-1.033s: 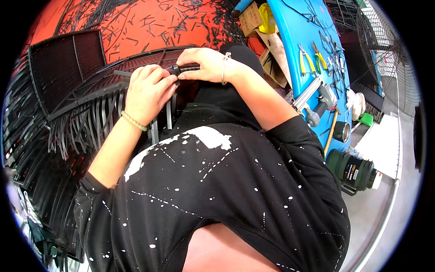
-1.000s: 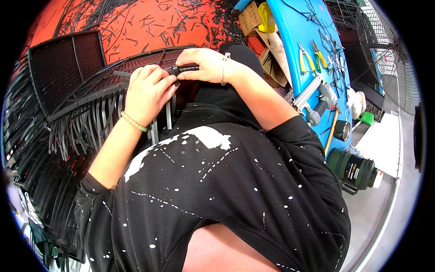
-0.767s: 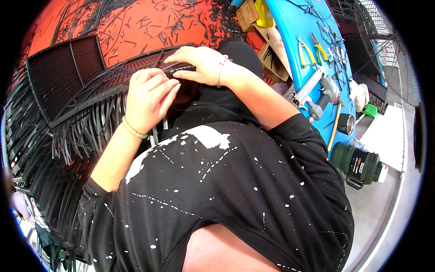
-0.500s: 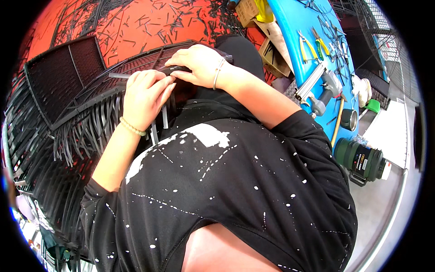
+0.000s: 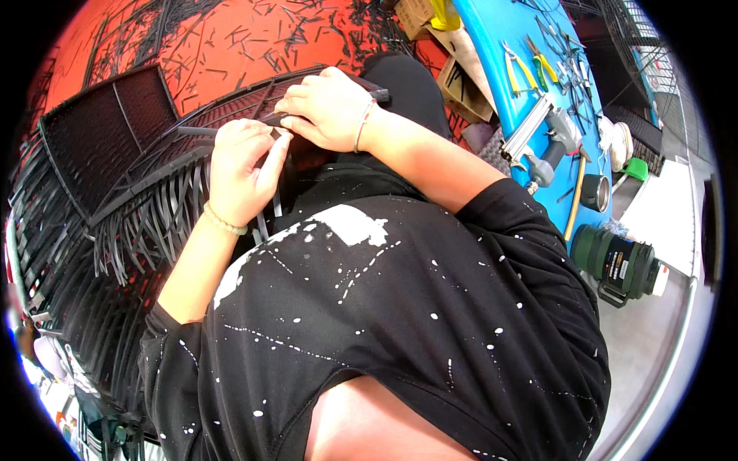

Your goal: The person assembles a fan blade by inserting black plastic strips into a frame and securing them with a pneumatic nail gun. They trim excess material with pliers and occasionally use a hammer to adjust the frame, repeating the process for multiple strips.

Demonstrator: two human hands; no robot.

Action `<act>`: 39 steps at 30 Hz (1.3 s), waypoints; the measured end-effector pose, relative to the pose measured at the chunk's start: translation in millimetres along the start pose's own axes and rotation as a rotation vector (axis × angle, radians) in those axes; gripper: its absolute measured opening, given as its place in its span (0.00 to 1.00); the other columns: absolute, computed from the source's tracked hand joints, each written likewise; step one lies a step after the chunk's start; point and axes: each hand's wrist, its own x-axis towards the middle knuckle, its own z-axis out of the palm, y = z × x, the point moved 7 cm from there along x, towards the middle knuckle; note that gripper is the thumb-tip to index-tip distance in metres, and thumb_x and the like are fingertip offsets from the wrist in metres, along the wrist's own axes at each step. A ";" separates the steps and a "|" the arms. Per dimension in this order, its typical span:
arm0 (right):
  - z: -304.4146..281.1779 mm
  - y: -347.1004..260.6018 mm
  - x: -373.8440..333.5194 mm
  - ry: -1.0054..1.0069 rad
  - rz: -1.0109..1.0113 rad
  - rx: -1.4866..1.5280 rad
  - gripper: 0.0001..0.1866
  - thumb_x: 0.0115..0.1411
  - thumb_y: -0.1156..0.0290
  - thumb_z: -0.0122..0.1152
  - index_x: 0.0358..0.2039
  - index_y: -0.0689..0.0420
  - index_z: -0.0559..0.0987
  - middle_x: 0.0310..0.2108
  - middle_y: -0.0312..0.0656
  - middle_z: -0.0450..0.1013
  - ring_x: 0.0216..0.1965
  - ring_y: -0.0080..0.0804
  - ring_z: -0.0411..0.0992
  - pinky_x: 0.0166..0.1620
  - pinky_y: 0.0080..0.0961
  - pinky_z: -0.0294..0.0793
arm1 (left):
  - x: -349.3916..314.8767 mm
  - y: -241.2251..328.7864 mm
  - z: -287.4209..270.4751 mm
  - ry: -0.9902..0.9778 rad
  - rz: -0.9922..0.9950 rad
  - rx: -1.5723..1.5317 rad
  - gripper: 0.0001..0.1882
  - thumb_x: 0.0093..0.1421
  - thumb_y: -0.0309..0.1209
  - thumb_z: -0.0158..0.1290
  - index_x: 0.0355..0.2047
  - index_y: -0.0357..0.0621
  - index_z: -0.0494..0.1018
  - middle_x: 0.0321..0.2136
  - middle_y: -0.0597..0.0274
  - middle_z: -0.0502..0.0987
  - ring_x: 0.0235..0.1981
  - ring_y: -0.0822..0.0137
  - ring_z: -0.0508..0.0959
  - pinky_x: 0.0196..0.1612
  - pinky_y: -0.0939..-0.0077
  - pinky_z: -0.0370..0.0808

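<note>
A dark woven piece of flat plastic strips on a frame lies across my lap, with its black mesh panel point(image 5: 108, 134) raised at the left. Many loose black strips point(image 5: 157, 211) hang from its near edge. My left hand point(image 5: 244, 169) is closed at that edge, thumb and fingers pinching a flat strip point(image 5: 197, 131) whose end sticks out leftward. Close to its right, my right hand point(image 5: 330, 109) curls over the dark bar point(image 5: 378, 96) of the frame, fingers bent and thumb tucked against it. What lies beneath the fingertips is mostly hidden.
On the right stands a blue table point(image 5: 492, 46) with yellow-handled pliers point(image 5: 520, 71), a pneumatic nail gun point(image 5: 555, 142), a hammer point(image 5: 576, 196) and a metal cup point(image 5: 596, 192). A dark green flask point(image 5: 615, 265) is nearer. Cut strip scraps point(image 5: 254, 34) litter the red floor. Cardboard boxes point(image 5: 463, 88) stand behind.
My right hand has slid slightly left along the bar. My left hand's fingers have drawn together, the thumb straighter, and the strip's end has shifted a little left.
</note>
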 end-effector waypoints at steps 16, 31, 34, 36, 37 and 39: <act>-2.2 2.5 -5.4 0.024 -0.060 0.110 0.16 0.58 0.59 0.57 0.44 0.51 0.79 0.38 0.36 0.76 0.43 0.32 0.73 0.55 0.34 0.61 | 22.3 -22.1 -3.6 -0.157 -0.073 -0.090 0.07 0.61 0.26 0.54 0.28 0.35 0.79 0.17 0.58 0.69 0.21 0.66 0.70 0.31 0.75 0.67; -7.0 5.3 -5.0 0.110 0.111 0.254 0.21 0.52 0.62 0.68 0.41 0.58 0.71 0.36 0.42 0.77 0.45 0.43 0.71 0.52 0.37 0.69 | 20.5 -103.7 37.2 -0.135 -0.528 -0.117 0.17 0.61 0.40 0.55 0.29 0.37 0.81 0.18 0.55 0.78 0.20 0.71 0.77 0.30 0.74 0.73; -4.5 6.0 -10.5 0.091 0.096 0.271 0.24 0.53 0.60 0.66 0.47 0.57 0.71 0.41 0.41 0.76 0.49 0.42 0.71 0.58 0.41 0.63 | 25.1 -109.3 41.2 -0.275 -0.587 -0.116 0.17 0.60 0.40 0.54 0.27 0.37 0.81 0.18 0.56 0.78 0.19 0.72 0.76 0.30 0.73 0.73; -8.2 7.4 -21.7 0.029 0.119 0.277 0.26 0.55 0.58 0.65 0.50 0.56 0.71 0.45 0.41 0.75 0.52 0.41 0.70 0.63 0.45 0.58 | 25.0 -118.5 47.5 -0.366 -0.653 -0.159 0.17 0.60 0.39 0.54 0.26 0.37 0.81 0.17 0.57 0.77 0.19 0.72 0.75 0.30 0.73 0.72; -20.5 12.2 -32.8 0.047 0.140 0.283 0.29 0.56 0.55 0.63 0.55 0.54 0.70 0.49 0.41 0.73 0.54 0.38 0.69 0.66 0.50 0.49 | 25.5 -124.9 52.1 -0.397 -0.680 -0.193 0.17 0.60 0.39 0.54 0.26 0.37 0.81 0.17 0.58 0.77 0.19 0.73 0.74 0.29 0.73 0.72; -50.4 32.7 -59.1 0.169 0.196 0.199 0.25 0.53 0.59 0.67 0.50 0.53 0.74 0.47 0.43 0.74 0.51 0.40 0.71 0.60 0.43 0.62 | 22.5 -132.9 58.4 -0.429 -0.723 -0.217 0.17 0.59 0.39 0.55 0.24 0.38 0.81 0.16 0.61 0.77 0.19 0.73 0.74 0.29 0.73 0.72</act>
